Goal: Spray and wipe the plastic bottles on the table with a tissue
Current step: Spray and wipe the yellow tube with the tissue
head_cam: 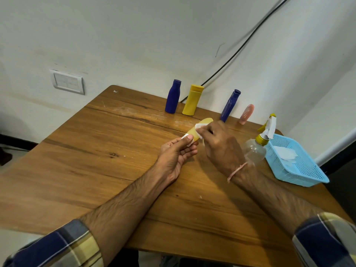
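My left hand [176, 151] grips the white-capped end of a small yellow bottle [196, 132], held tilted above the wooden table [96, 151]. My right hand [219, 145] pinches a white tissue [199, 126] against the bottle's side. Along the wall stand a dark blue bottle [172, 97], a yellow bottle [193, 100], a second blue bottle [230, 106] and a small pink bottle [246, 114]. A clear spray bottle [255, 149] with a yellow collar stands just right of my right hand.
A light blue perforated basket [300, 170] holding white tissues sits at the table's right edge. A black cable [240, 49] runs down the wall behind the bottles. A switch plate [67, 81] is on the left wall.
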The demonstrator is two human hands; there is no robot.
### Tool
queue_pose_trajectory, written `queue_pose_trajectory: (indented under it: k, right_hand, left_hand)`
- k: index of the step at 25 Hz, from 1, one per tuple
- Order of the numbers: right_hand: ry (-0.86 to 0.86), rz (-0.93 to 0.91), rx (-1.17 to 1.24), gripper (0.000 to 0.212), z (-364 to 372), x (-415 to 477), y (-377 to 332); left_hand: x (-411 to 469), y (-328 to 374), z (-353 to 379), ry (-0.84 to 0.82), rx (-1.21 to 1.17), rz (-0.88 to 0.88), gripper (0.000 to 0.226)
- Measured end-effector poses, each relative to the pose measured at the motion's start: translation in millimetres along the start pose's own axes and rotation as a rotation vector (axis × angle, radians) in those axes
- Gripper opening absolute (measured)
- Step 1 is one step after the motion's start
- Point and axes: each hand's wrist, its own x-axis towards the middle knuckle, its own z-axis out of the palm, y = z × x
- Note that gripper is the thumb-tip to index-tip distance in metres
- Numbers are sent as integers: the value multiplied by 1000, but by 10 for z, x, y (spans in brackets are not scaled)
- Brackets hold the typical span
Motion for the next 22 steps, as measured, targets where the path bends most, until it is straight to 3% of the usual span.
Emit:
queue_pose_trajectory:
  k: [2,5,7,10,13,17,22]
  right_hand:
    - [-14,15,86,27,-7,-66,-135]
    - [-2,178,342,27,-47,-23,-173]
    - [75,307,481,26,-110,61,-77]
    - [223,480,439,24,-188,245,191]
    - [154,399,247,28,-136,293,244]
    - [-23,142,72,35,10,34,-125]
    - [-3,1,22,36,37,-27,15]
  left_hand:
    - [6,-5,-7,-8,-15,-11,26]
    - [12,-11,-8,-1,-25,-33,17]
    - [16,6,-17,3,-29,-50,26]
    - [18,14,-16,7,-36,-55,38]
    - [4,5,-1,-9,-17,-64,40]
    - [-1,7,2,-22,-4,-52,37]
    - [-3,7,4,-52,6,-68,27]
